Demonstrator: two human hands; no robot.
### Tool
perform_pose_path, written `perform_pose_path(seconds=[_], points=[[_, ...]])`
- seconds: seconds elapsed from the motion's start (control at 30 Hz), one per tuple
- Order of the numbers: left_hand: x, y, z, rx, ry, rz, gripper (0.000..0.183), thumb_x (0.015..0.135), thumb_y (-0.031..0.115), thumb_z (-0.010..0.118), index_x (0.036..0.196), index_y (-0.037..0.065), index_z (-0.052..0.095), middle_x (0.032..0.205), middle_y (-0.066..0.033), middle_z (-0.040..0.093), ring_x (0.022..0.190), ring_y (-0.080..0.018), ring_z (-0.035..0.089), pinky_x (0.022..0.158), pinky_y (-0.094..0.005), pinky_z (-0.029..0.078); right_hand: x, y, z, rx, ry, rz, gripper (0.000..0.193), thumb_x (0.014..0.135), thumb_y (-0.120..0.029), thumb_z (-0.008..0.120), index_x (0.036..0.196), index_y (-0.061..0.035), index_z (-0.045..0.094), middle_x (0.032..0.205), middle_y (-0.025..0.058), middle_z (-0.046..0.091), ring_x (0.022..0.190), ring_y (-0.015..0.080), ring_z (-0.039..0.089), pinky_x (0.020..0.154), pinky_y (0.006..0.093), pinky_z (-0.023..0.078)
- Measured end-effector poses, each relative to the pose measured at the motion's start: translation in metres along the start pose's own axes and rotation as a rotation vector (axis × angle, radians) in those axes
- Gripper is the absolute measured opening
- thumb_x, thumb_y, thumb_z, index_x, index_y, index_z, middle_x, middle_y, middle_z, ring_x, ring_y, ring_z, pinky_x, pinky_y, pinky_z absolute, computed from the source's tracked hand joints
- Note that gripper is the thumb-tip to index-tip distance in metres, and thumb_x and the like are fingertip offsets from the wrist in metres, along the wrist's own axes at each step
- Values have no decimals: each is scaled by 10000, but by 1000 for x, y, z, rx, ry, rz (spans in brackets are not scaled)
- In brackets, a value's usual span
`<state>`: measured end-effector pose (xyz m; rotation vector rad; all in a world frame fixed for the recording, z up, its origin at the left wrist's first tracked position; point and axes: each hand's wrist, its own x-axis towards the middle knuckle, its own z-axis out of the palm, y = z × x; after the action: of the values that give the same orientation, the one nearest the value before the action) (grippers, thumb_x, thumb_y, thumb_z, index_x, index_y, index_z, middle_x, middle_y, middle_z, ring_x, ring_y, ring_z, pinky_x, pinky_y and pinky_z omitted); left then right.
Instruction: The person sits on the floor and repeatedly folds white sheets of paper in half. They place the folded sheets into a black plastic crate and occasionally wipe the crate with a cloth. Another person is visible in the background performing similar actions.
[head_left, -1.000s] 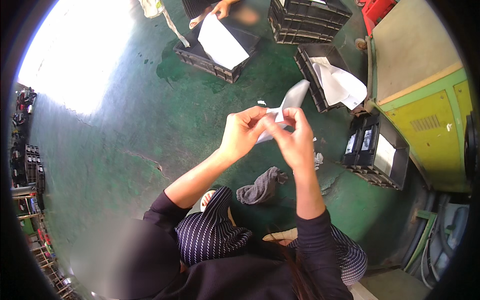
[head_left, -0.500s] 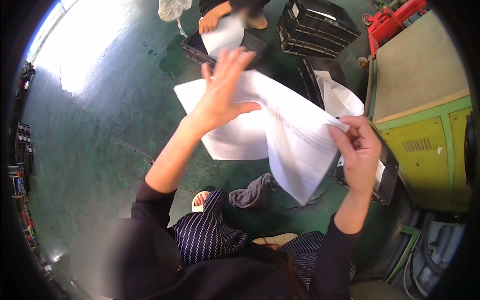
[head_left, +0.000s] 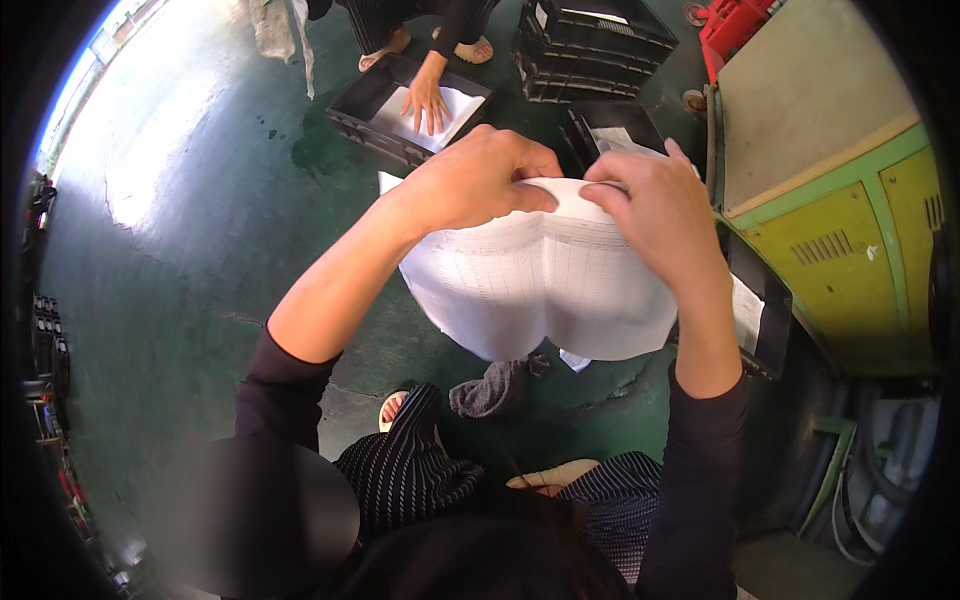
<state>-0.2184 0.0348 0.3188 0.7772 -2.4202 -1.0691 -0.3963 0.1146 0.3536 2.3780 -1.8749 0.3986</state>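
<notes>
A large white printed paper sheet (head_left: 540,285) hangs between my hands, creased down its middle and bowed toward me. My left hand (head_left: 478,180) pinches its upper edge near the centre, thumb on the near side. Close beside it, my right hand (head_left: 655,205) grips the same edge between thumb and fingers. Behind the sheet, the fingers of both hands are partly hidden. A white corner of paper shows past the left wrist.
Ahead, another person's hand (head_left: 426,105) presses on white paper in a black crate (head_left: 375,140). Stacked black crates (head_left: 590,70) stand to its right. At right are a yellow-green machine cabinet (head_left: 830,260) and another black crate (head_left: 775,320). A grey cloth (head_left: 487,390) lies on the green floor.
My left hand has moved from lying spread over the sheet to pinching its top edge. My right hand has come inward beside it. The other person's paper has gone down into the crate.
</notes>
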Motion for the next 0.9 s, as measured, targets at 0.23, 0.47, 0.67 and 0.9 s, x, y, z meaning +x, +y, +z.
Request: perform_pose_path(seconds=[0.23, 0.47, 0.67, 0.9], points=[[-11, 10, -17, 163, 4, 38, 189, 754, 139, 648, 891, 9, 635, 705, -148, 606, 671, -240, 583, 651, -335, 437, 9, 9, 4, 523, -102, -35, 172, 742, -193, 636, 783, -26, 630, 641, 137, 589, 617, 293, 568, 570, 354, 416], [-8, 23, -16, 345, 20, 172, 125, 778, 114, 621, 852, 15, 638, 648, -150, 606, 652, -281, 593, 735, -340, 434, 15, 3, -1, 489, -242, -54, 186, 753, -191, 636, 771, -7, 619, 617, 171, 551, 570, 315, 530, 538, 367, 394], [-8, 24, -21, 367, 19, 246, 124, 761, 94, 635, 861, 24, 657, 652, -139, 620, 617, -271, 595, 709, -338, 459, 17, 4, 3, 490, -179, -133, 175, 756, -181, 640, 750, -8, 618, 589, 162, 522, 512, 287, 480, 497, 355, 361], [-14, 18, -21, 231, 68, 291, 105, 754, 70, 630, 838, 13, 657, 687, -132, 631, 591, -238, 585, 572, -307, 468, 18, 6, 0, 610, -151, -164, 161, 750, -162, 646, 768, -4, 620, 559, 130, 494, 487, 228, 422, 487, 317, 352]])
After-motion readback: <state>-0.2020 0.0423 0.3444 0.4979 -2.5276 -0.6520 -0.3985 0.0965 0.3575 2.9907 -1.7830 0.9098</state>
